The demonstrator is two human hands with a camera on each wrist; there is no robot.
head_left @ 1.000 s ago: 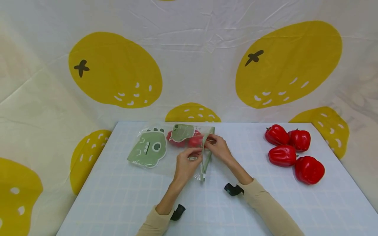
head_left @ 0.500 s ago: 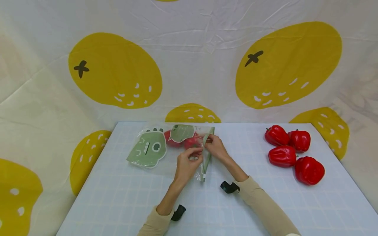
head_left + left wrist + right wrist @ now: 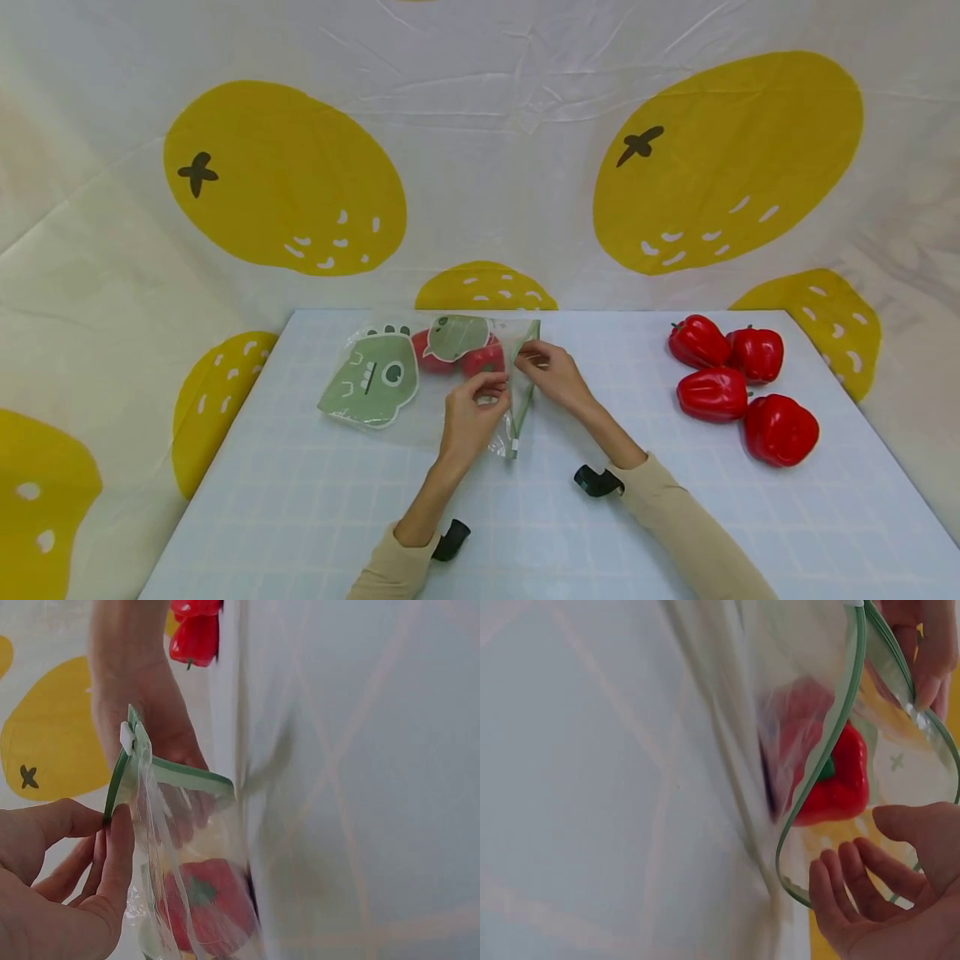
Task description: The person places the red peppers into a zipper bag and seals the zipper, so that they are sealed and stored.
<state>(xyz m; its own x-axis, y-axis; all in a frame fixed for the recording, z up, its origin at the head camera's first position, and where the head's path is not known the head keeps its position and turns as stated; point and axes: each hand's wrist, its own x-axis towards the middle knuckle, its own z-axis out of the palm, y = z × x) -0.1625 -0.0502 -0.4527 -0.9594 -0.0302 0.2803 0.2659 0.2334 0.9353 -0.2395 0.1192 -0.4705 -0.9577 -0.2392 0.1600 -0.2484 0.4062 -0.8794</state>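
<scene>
A clear zip bag (image 3: 372, 379) with a green dinosaur print lies on its side in the head view, its green-edged mouth facing right. Red bell peppers (image 3: 482, 359) show through the plastic; one pepper (image 3: 847, 784) appears through the mouth in the right wrist view. My left hand (image 3: 468, 421) pinches the near-side mouth edge between thumb and fingers, holding it up. My right hand (image 3: 557, 379) is at the mouth; in the right wrist view its fingers (image 3: 859, 881) are loosely bent, with the thumb apart and nothing gripped. A white slider (image 3: 126, 738) sits on the zip's end.
Several loose red bell peppers (image 3: 712, 394) sit grouped at the right of the table (image 3: 525, 533), which has a pale checked cover. Behind it hangs a fabric backdrop (image 3: 502, 167) printed with yellow fruit. Wrist cameras (image 3: 597, 481) protrude from both sleeves.
The nearer pepper inside the bag has shifted left, deeper in. My right hand has moved slightly at the mouth and then drawn back a little. My left hand keeps its pinch.
</scene>
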